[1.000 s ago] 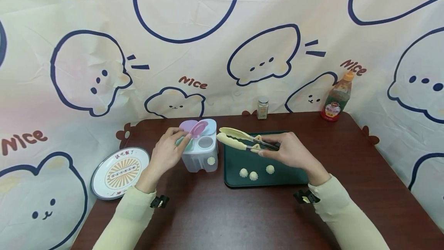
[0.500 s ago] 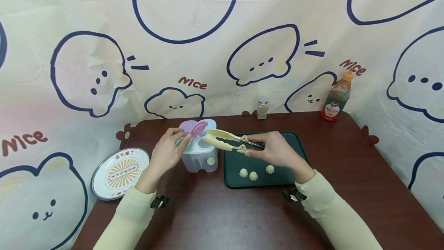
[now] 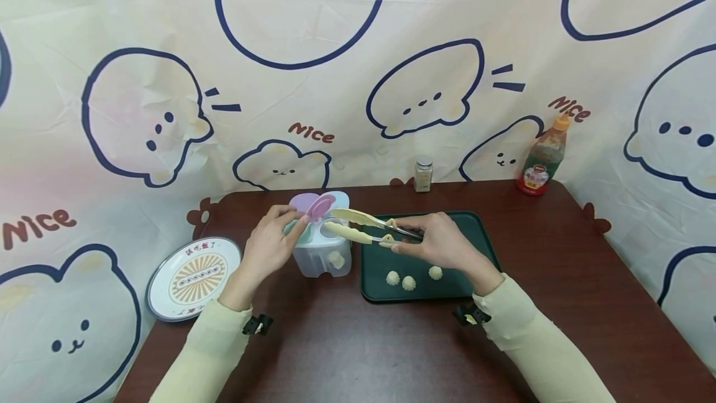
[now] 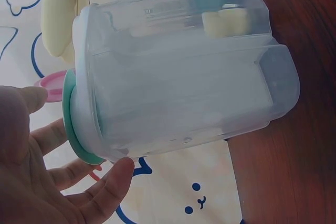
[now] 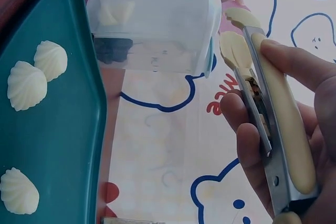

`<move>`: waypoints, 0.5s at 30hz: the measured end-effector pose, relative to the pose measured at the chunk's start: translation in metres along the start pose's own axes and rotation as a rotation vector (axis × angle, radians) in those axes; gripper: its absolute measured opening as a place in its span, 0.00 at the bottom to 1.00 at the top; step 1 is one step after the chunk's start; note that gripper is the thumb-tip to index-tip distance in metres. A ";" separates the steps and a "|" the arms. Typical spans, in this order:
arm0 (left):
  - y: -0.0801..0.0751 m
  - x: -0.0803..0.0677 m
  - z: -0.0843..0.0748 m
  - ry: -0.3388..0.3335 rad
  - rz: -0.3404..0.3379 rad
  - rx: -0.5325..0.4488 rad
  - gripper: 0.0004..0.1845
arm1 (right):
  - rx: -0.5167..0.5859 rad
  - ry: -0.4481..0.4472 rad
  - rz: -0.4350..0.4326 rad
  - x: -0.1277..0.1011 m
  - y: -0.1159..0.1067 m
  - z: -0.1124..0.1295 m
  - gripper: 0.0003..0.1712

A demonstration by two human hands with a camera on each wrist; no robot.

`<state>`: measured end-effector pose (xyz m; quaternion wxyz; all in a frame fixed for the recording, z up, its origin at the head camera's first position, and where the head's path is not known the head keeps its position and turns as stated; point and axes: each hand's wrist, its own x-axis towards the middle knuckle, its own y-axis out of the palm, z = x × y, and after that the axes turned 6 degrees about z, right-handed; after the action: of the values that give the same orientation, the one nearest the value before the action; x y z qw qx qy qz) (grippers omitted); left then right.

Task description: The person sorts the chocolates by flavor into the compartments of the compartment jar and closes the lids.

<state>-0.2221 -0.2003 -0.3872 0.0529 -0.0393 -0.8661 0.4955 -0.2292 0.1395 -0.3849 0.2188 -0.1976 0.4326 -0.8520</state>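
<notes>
My left hand [image 3: 271,241] pinches a raised pink lid [image 3: 321,207] on a clear plastic storage box [image 3: 313,260]. Its other fingers lie by the green lid [image 4: 73,119] in the left wrist view. My right hand [image 3: 450,242] grips cream-tipped metal tongs [image 3: 349,232], their tips parted at the box's uncovered round hole. Nothing shows between the tips in the right wrist view. Through the box wall, pale pieces [image 4: 227,23] show at the bottom. On the dark green tray [image 3: 380,250] sit three small white pleated buns [image 3: 409,283].
A patterned white plate [image 3: 196,278] lies left of the box. At the back of the brown table [image 3: 358,353] stand a small spice jar [image 3: 423,176] and a sauce bottle [image 3: 541,160] with an orange cap. A printed cloth [image 3: 347,98] hangs behind.
The tongs have travelled left from above the tray to the box's hole, and their tips have parted. The pale shape inside the box looks larger. The left hand stays in place.
</notes>
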 end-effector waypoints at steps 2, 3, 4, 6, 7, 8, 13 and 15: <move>0.000 0.000 0.000 0.000 0.004 -0.001 0.34 | 0.007 0.008 0.004 -0.001 -0.001 -0.001 0.27; 0.000 0.000 0.000 0.000 0.005 0.000 0.34 | 0.008 0.012 0.004 -0.001 -0.002 -0.001 0.27; 0.000 0.000 0.000 0.000 0.004 -0.001 0.34 | 0.013 0.019 0.004 -0.002 -0.003 -0.002 0.27; 0.000 0.000 0.000 0.002 0.001 -0.003 0.34 | 0.018 0.029 0.002 -0.003 -0.005 -0.004 0.28; 0.000 0.001 0.000 0.003 0.000 -0.004 0.33 | 0.018 0.035 0.000 -0.004 -0.007 -0.005 0.28; 0.000 0.001 0.000 0.004 -0.001 -0.005 0.33 | 0.014 0.041 -0.004 -0.005 -0.008 -0.007 0.28; 0.000 0.001 0.000 0.002 0.003 -0.010 0.33 | -0.001 0.055 -0.014 -0.014 -0.015 -0.014 0.29; 0.000 0.001 0.000 0.001 0.004 -0.011 0.33 | -0.003 0.062 -0.015 -0.019 -0.018 -0.016 0.29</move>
<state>-0.2228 -0.2002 -0.3867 0.0521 -0.0418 -0.8688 0.4907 -0.2259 0.1696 -0.3820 0.1985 -0.1749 0.4389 -0.8587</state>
